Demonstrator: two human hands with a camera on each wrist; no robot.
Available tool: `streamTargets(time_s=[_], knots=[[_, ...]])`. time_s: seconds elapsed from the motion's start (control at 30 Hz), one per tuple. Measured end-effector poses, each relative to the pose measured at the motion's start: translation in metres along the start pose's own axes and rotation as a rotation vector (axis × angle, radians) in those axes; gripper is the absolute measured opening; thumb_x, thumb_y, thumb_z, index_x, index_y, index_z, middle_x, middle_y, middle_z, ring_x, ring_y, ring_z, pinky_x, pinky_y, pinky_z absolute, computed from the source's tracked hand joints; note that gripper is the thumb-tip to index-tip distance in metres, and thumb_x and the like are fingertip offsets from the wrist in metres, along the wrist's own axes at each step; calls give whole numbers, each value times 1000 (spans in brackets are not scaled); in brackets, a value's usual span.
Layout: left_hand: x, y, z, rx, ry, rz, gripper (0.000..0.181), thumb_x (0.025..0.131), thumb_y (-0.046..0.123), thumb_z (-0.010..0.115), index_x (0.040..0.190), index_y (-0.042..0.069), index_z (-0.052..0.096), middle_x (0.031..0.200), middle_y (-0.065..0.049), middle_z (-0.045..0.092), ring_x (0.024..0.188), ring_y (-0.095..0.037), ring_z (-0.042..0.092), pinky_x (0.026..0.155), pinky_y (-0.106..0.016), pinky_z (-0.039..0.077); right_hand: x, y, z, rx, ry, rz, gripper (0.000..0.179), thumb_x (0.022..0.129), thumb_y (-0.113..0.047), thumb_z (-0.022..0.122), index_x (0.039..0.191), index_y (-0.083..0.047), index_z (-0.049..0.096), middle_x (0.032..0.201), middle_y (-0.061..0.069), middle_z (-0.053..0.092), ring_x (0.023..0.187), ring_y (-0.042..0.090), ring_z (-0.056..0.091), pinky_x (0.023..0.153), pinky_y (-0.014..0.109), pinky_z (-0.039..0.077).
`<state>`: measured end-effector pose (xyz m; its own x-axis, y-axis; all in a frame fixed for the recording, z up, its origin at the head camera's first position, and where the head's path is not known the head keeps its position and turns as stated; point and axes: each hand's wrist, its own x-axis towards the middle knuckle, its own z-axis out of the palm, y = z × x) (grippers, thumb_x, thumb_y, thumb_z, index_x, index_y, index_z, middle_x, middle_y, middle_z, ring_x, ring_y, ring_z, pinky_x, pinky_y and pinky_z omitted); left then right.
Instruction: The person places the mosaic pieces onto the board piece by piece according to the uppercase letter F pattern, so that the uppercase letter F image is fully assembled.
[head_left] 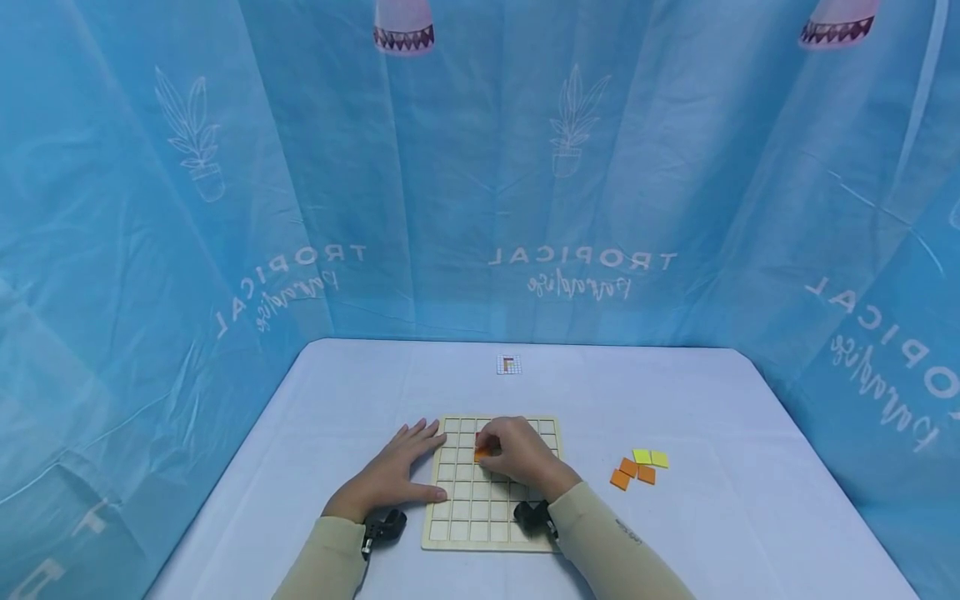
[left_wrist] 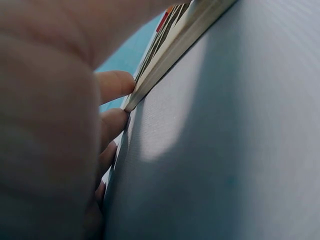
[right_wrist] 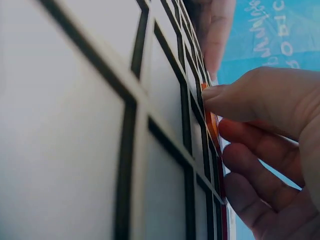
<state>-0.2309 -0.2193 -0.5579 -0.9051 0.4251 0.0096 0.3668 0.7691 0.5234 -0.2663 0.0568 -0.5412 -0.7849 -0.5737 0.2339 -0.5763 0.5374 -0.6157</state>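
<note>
My left hand point(head_left: 397, 468) lies with fingers spread at the left edge of a pale wooden grid board point(head_left: 460, 508), its thumb and fingertips right at the frame. Over the board's upper middle, my right hand point(head_left: 517, 451) pinches an orange square tile point(head_left: 481, 456) between thumb and curled fingers, close down on the grid. The right wrist view shows the thumb point(right_wrist: 235, 97) against the orange tile point(right_wrist: 213, 129). A dark red strip point(right_wrist: 223, 220) lies beyond it on the board, partly covered by the fingers. Most of the upper grid is hidden under the right hand.
Right of the board lie loose orange tiles point(head_left: 647, 474) and two yellow tiles point(head_left: 659, 459). A small card point(head_left: 508, 365) with a printed grid and coloured pattern rests near the table's back edge. Blue curtains point(head_left: 465, 167) surround the white table point(head_left: 720, 517).
</note>
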Motion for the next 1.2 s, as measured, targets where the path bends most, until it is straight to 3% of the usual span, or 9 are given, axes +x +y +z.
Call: streamTargets(time_s=[0.43, 0.8, 1.2], knots=[[0, 0, 2, 5, 12, 14, 109, 73, 78, 80, 160, 19, 49, 171, -1, 30, 159, -27, 15, 126, -53, 12, -37, 19, -25, 72, 141, 23, 12, 91, -9, 85, 102, -11, 79, 100, -6, 71, 90, 12, 68, 81, 33, 61], [0, 3, 0, -6, 7, -4, 110, 72, 79, 80, 160, 20, 49, 171, 0, 30, 159, -27, 13, 126, -53, 10, -75, 45, -63, 31, 252, 219, 18, 88, -10, 87, 104, -12, 80, 101, -8, 72, 93, 14, 67, 86, 42, 59], [1, 1, 1, 1, 9, -2, 109, 73, 79, 79, 159, 20, 50, 170, 1, 30, 159, -26, 13, 126, -52, 10, -118, 74, -102, -36, 284, 419, 22, 87, -14, 89, 107, -12, 79, 105, -2, 72, 101, 23, 67, 91, 47, 60]])
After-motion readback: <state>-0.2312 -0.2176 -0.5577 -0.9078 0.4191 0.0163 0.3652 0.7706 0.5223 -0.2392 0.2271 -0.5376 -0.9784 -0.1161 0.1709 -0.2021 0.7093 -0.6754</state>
